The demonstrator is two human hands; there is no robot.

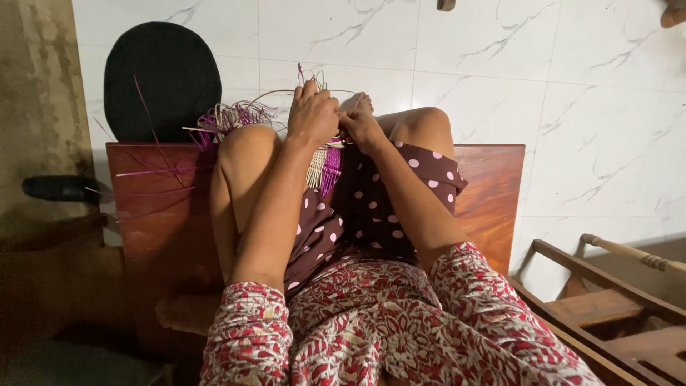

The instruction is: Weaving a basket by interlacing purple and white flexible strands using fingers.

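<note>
Weaving between my knees

My left hand (312, 114) and right hand (361, 129) pinch the purple-and-cream woven piece (325, 166) together; its lower part hides behind my arms.

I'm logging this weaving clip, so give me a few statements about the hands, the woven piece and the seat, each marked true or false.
1. Both hands, left hand and right hand, grip the woven piece. True.
2. The woven piece is green. False: it is purple and pale straw.
3. The person sits on a wooden bench. True.
4. The floor is carpeted. False: white marbled tiles.
5. Loose purple strips fan out left of the hands. True.
</note>
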